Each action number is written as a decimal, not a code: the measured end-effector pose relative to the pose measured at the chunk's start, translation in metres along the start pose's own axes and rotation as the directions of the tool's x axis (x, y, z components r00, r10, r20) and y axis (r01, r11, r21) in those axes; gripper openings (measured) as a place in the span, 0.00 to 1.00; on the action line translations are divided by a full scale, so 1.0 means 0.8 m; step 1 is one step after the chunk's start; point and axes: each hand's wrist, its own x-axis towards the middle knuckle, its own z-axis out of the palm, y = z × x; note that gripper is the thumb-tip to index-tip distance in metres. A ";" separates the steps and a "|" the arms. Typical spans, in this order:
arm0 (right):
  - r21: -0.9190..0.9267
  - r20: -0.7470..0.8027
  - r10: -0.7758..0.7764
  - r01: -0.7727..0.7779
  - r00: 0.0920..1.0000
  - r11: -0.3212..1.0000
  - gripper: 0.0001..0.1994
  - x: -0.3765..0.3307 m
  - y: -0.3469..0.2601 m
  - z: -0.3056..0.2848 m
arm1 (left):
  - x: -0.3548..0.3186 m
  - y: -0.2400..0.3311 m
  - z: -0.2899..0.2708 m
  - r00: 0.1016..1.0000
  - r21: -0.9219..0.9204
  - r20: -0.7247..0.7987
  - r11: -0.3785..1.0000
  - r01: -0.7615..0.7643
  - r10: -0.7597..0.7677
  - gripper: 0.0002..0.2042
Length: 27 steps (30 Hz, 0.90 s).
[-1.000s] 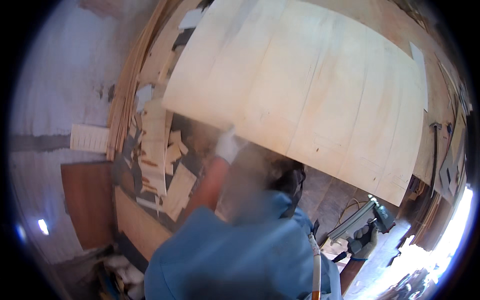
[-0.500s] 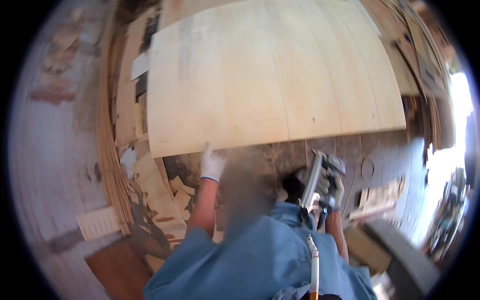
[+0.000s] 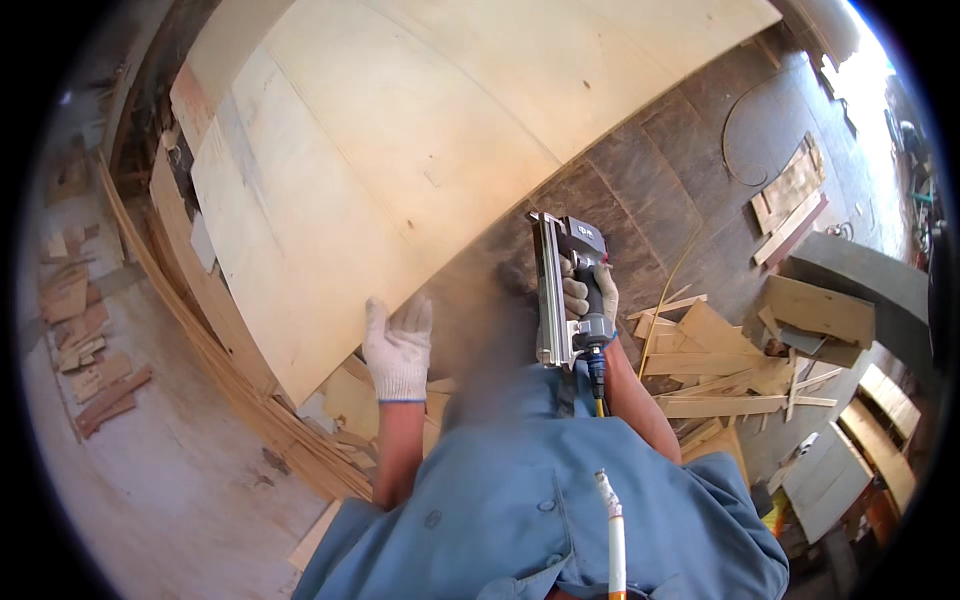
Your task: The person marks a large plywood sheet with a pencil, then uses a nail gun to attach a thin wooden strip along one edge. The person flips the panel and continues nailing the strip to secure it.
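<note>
My left hand (image 3: 398,350), in a white knit glove, is at the near edge of a large pale plywood sheet (image 3: 350,170). Its fingers are stretched and apart, one of them lying over the edge. In my right hand (image 3: 592,290), also gloved, is a pneumatic nail gun (image 3: 552,290), gripped by its handle, with its long silver magazine to the left. An air hose (image 3: 599,400) leaves the base of the handle. The gun is held before my body, apart from the sheet. A blurred dark patch hides the space between my hands.
Wood offcuts (image 3: 715,360) lie heaped at the right on the dark floor (image 3: 690,170), with a yellow hose (image 3: 668,290) running past. A curved grey piece (image 3: 865,285) stands farther right. Long thin strips (image 3: 215,350) line the left. A lit cigarette (image 3: 615,540) juts into the lower middle.
The view has turned, so the sheet now slants up to the right. My left hand has gone from one pointing finger to spread fingers at the edge. The nail gun stands more upright.
</note>
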 end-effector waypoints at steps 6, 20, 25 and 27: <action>-0.001 -0.002 -0.023 0.023 1.000 1.000 0.23 0.029 0.043 0.036 | -0.036 0.054 0.006 0.967 0.135 0.213 0.975 -0.173 0.142 0.23; 0.257 0.160 0.117 -0.156 0.980 0.954 0.19 0.083 0.095 0.072 | -0.055 0.068 0.031 0.971 0.096 0.093 0.969 -0.228 0.219 0.21; 0.191 0.185 0.164 -0.199 0.969 0.961 0.22 0.070 0.107 0.083 | -0.075 0.063 0.054 0.958 0.154 0.014 0.946 -0.285 0.286 0.21; 0.090 0.088 0.162 -0.170 0.983 0.981 0.23 0.059 0.115 0.083 | -0.070 0.061 0.050 0.973 0.122 0.048 0.965 -0.232 0.227 0.21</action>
